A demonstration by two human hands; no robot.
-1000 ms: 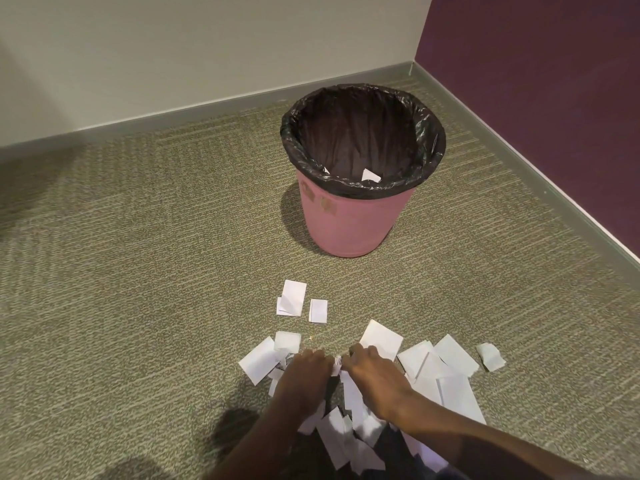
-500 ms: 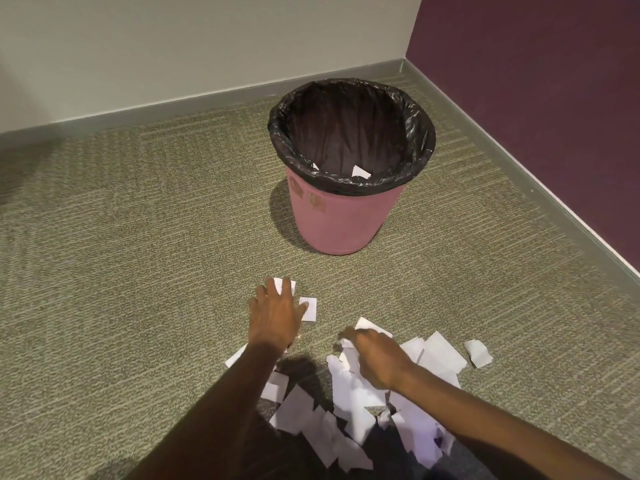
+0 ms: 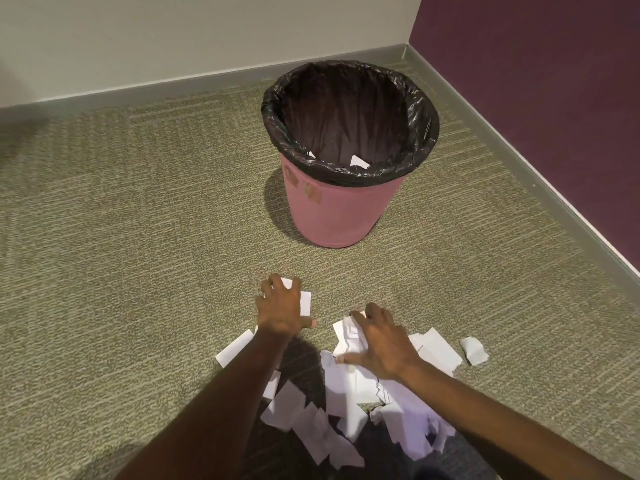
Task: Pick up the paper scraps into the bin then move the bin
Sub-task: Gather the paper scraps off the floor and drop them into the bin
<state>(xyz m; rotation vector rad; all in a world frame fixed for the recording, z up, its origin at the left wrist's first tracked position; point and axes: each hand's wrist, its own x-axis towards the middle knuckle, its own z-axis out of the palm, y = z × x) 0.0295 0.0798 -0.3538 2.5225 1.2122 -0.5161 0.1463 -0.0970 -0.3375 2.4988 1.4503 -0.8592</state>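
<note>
Both hands are down on the floor; the left hand is further out, fingers arched like a claw with the tips planted on 2 small white pieces that lie apart from the main heap; whether it actually grips them, I cannot tell. Just beside it, the right hand has its fingers curled into a crumpled bunch at the far edge of the heap, thumb splayed out flat on the paper below; both forearms reach in from the bottom of the view.

Now the paper scraps: a loose heap on the carpet, between and under the arms, overlapping, plain white; 1 lone crumpled piece lies just off to the right of the heap; 1 flat strip pokes out on the left, beside the left forearm.

And the bin stands upright further off, well apart from both hands, near the corner where the pale wall meets the purple wall; pink body, black liner folded over the rim; 2 white bits lie inside, low against the near wall; 2 dull patches mark the pink side, too blurred to read.
</note>
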